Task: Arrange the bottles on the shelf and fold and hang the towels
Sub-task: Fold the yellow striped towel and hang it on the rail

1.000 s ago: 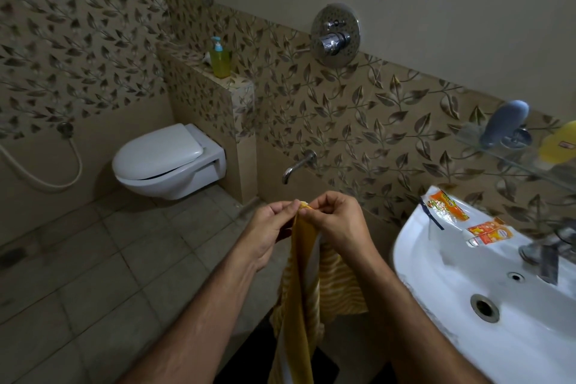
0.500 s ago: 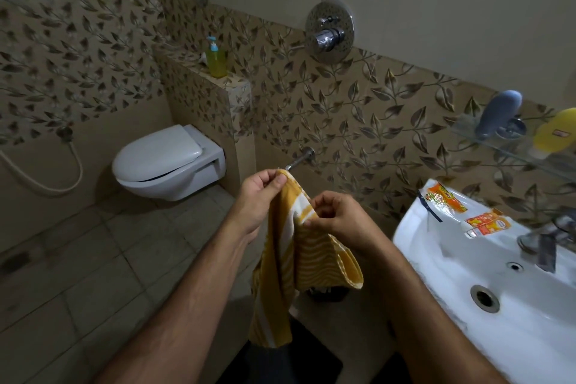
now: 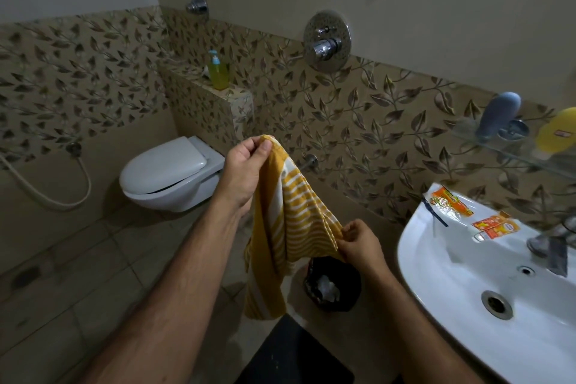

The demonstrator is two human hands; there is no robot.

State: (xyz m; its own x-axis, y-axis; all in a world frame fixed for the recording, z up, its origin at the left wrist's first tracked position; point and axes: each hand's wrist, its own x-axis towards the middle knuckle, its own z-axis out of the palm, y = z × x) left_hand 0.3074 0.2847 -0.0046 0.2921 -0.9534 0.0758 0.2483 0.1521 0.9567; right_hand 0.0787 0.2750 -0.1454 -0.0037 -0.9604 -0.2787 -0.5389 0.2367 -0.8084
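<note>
Left hand point(image 3: 246, 171): fingers pinch the top corner of the yellow striped towel point(image 3: 286, 227), raised in front of the toilet point(image 3: 171, 178). Right hand point(image 3: 358, 243): fingers pinch a lower edge. Towel hangs between both, left of the sink point(image 3: 467, 305). Bottles point(image 3: 498, 115) lie on the glass shelf point(image 3: 514, 150).

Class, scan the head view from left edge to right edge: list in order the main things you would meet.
Hose → toilet → green soap bottle → left hand → yellow striped towel → right hand → blue bottle → yellow bottle.
</note>
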